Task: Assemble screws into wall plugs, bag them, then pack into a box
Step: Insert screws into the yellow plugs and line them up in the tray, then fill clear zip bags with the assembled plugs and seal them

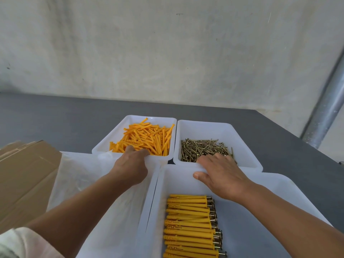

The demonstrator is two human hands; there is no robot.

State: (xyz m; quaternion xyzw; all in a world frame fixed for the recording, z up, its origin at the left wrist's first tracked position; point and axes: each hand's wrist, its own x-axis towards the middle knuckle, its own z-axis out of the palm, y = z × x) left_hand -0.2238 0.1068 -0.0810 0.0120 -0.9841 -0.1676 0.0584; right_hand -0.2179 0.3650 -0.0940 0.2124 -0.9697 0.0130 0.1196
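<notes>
Loose orange wall plugs [149, 138] fill the far left white tray [134, 117]. Beside it, brass screws [202, 148] lie in the far right white tray [204, 123]. My left hand [130, 166] reaches over the near rim of the plug tray, its fingertips buried among the plugs and hidden. My right hand [221, 175] lies over the near edge of the screw pile, fingers spread on the screws and thumb apart on the near side. Under my right forearm, a near white tray [279, 183] holds a neat row of plugs with screws in them [188, 226].
A white tray with clear plastic bags [83, 174] sits at the near left. Flat cardboard boxes [24, 174] lie left of it. The dark grey table [55, 118] ends at a pale wall. A metal pipe [327, 108] runs down the right.
</notes>
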